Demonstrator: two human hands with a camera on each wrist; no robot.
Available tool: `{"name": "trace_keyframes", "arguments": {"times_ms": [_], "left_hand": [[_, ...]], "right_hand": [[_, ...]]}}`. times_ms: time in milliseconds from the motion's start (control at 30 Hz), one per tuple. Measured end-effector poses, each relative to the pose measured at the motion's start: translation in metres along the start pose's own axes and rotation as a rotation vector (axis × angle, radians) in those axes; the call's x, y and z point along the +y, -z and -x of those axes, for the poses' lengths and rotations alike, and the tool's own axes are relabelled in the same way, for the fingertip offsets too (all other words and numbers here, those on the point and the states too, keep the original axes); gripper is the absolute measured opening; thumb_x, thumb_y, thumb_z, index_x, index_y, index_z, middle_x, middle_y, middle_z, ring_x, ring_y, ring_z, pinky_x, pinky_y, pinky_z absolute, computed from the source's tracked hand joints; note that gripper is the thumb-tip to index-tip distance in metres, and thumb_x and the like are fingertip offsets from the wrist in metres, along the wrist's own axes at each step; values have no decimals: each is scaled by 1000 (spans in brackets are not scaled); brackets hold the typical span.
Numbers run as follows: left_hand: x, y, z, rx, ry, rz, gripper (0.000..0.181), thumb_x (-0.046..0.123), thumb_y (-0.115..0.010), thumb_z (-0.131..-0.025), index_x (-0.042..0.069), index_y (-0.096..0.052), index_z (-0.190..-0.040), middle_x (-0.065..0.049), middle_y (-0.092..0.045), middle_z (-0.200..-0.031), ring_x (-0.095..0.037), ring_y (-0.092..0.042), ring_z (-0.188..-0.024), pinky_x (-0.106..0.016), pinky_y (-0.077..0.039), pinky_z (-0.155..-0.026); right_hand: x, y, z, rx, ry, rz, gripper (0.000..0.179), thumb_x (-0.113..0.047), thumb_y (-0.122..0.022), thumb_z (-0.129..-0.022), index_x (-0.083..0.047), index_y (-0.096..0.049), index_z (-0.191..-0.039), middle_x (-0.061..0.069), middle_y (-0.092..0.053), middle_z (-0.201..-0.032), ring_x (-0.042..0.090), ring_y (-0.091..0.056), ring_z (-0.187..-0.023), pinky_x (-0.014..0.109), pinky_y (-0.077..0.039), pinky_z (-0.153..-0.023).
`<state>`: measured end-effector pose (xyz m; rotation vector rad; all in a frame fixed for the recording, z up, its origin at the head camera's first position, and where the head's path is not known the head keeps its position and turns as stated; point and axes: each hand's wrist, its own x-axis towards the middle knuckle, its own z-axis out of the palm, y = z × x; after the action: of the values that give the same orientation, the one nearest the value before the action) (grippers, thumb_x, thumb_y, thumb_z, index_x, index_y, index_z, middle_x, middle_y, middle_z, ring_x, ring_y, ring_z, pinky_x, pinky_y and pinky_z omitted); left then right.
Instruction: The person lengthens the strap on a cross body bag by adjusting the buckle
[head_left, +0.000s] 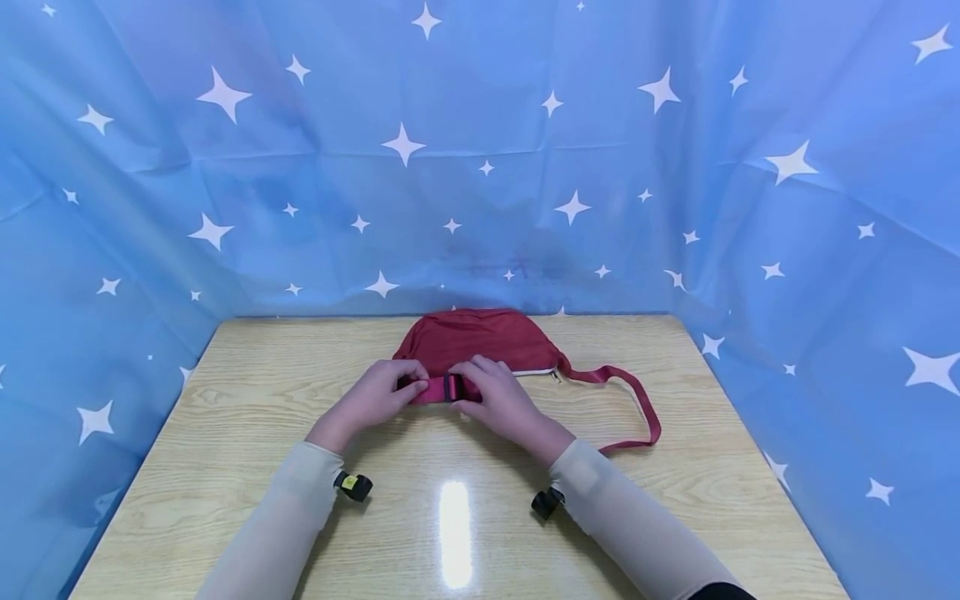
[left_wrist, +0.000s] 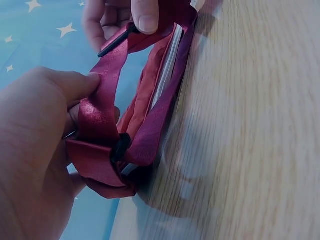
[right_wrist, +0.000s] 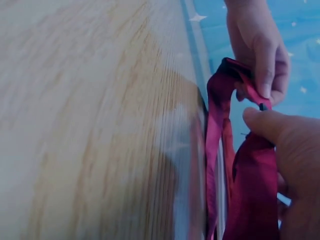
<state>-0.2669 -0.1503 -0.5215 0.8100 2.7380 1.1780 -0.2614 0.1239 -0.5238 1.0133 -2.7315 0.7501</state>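
Observation:
A dark red waist bag lies at the far edge of the table, its white zipper facing the near side. In front of it my left hand pinches the red strap between thumb and fingers. My right hand holds the same strap beside a black slider, thumb below and fingers above. The left wrist view shows the strap folded into a loop, with a second black fitting near the left palm. Some right fingertips are hidden behind the strap.
The rest of the strap curves over the wooden table on the right and passes behind the right forearm. A blue star-printed curtain hangs along the back and sides. Black cameras sit on both wrists.

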Motion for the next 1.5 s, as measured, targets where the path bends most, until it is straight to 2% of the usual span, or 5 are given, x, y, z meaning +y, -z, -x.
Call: {"name": "trace_keyframes", "arguments": {"times_ms": [233,733,967,1233,1500], "left_hand": [[1,-2,-4,-2,-24,1,10,20,-71,-111,24,-73,-102,9,-62,-85,-16,-57,-80,-39,-50,-79],[6,-5,-10,-20,-17,-5,10,20,-68,-113,21,-77,-109,8,-65,-85,-14,-57,-73,-37,-51,-75],[1,-2,-4,-16,-1,-66,16,20,-72,-109,19,-78,-125,6,-75,-116,-16,-67,-106,-45,-55,-98],[-8,2,1,-28,-22,-54,7,18,-73,-109,23,-77,-107,11,-69,-93,-14,-61,-84,-39,-53,-83],[-6,-2,-4,-12,-71,-66,10,15,-72,-109,21,-76,-103,11,-68,-91,-12,-60,-83,-39,-53,-83]], "right_hand": [[-3,1,-2,2,7,-2,55,-25,-92,-95,-19,-68,-144,-1,-68,-124,21,-65,-114,45,-49,-99],[-10,-1,-7,30,35,-4,51,-20,-94,-92,-15,-71,-138,1,-72,-121,21,-67,-114,42,-50,-94],[-8,-2,-4,33,27,-10,52,-17,-93,-92,-13,-71,-139,2,-72,-124,22,-67,-119,44,-50,-97],[-7,-1,-2,32,17,-28,53,-15,-93,-93,-13,-70,-140,2,-72,-124,23,-67,-119,46,-50,-100],[-7,-2,-2,40,23,-31,52,-14,-93,-92,-12,-71,-139,2,-72,-123,23,-68,-118,46,-50,-97]]}}
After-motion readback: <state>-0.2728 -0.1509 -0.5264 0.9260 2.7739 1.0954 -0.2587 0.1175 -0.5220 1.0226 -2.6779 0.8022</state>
